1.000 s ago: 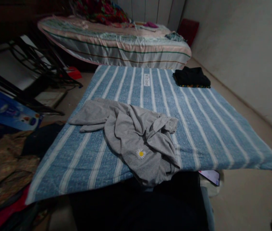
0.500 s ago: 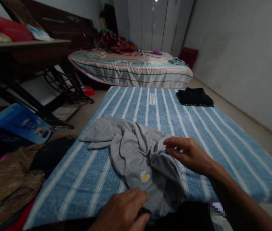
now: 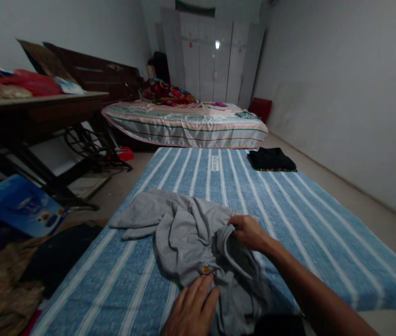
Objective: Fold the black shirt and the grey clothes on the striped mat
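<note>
A crumpled grey shirt (image 3: 184,228) with a daisy motif (image 3: 204,268) lies on a blue-and-white striped cloth (image 3: 299,242). My right hand (image 3: 248,231) pinches the shirt's fabric on its right side, where an opening in the cloth gapes. Flat on the shirt just below the daisy rests my left hand (image 3: 196,303), its fingers stretched out and covering the flower's lower edge. The shirt's near end runs down past my left hand toward the bottom of the view.
Folded black clothes (image 3: 271,159) sit at the cloth's far right. To the left are a treadle table (image 3: 44,100), a blue box (image 3: 19,205) and heaped clothes (image 3: 5,280). A bed (image 3: 184,126) and a wardrobe (image 3: 208,65) stand behind.
My right hand has closed on the shirt's right side and lifted some fabric. My left hand has moved forward onto the shirt by the daisy. The view has tilted up.
</note>
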The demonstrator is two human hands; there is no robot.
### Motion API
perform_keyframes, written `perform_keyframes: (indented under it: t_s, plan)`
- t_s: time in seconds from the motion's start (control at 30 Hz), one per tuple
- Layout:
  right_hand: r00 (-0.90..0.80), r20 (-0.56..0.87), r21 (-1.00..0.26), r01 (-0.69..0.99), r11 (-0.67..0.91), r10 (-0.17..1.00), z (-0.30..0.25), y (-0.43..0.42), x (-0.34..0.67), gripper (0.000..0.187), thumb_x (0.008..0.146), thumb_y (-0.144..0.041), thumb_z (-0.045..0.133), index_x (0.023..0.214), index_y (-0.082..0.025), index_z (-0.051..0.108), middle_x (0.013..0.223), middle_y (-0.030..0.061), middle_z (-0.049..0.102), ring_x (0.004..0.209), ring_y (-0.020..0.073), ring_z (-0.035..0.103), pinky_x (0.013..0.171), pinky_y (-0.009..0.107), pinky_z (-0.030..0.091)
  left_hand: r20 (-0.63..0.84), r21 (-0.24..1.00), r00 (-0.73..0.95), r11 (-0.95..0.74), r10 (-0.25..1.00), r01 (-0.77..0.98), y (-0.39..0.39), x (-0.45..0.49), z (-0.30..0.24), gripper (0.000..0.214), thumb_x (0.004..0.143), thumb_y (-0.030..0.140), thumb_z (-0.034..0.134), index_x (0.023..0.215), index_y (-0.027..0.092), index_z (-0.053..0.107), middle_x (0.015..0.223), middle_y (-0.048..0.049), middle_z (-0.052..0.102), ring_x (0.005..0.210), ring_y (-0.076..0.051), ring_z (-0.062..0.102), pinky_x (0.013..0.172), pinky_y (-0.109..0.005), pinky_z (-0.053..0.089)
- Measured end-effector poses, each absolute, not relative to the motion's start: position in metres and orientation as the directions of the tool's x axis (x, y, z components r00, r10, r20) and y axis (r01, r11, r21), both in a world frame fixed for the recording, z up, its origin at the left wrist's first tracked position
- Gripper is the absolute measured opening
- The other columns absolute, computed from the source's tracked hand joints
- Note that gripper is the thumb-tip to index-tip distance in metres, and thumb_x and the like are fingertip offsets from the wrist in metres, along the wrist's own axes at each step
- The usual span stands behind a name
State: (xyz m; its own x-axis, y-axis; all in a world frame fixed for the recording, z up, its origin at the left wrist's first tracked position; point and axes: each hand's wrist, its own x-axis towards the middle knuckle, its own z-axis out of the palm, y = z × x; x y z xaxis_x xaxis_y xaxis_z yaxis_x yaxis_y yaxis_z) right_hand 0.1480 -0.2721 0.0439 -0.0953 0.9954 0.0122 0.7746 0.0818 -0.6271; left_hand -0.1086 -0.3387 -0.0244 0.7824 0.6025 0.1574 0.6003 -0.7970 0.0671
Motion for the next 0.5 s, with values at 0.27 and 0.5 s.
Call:
perform_keyframes:
  t_s: [0.27,0.5]
  plan:
    - [0.403,0.119,-0.992,0.017,0.123,0.907,0.091,-0.276,0.186,0.005,0.058,-0.019,0.054,0.061,-0.016,0.056,0.051,-0.0059,0.048,0.049,0.0089,0.043,0.048,0.019,0.034,0.157,0.117,0.801,-0.816,0.578,0.566,-0.334,-0.108,-0.039,0.086,0.055,-0.002,0.046,0.137,0.025,0.041,0.145,-0.0063,0.041,0.131,-0.026,0.038,0.106,-0.042,0.034]
    - [0.6,0.155,-0.944,-0.145,0.298,0.785,0.116,-0.295,0.215,0.014,0.056,-0.021,0.065,0.062,-0.018,0.053,0.051,-0.0067,0.046,0.046,0.0085,0.044,0.043,0.019,0.033,0.303,0.255,0.803,-0.855,0.514,0.451,-0.33,-0.112,-0.009,0.063,0.062,0.001,0.042,0.121,0.021,0.055,0.128,-0.0083,0.058,0.12,-0.023,0.051,0.103,-0.038,0.041]
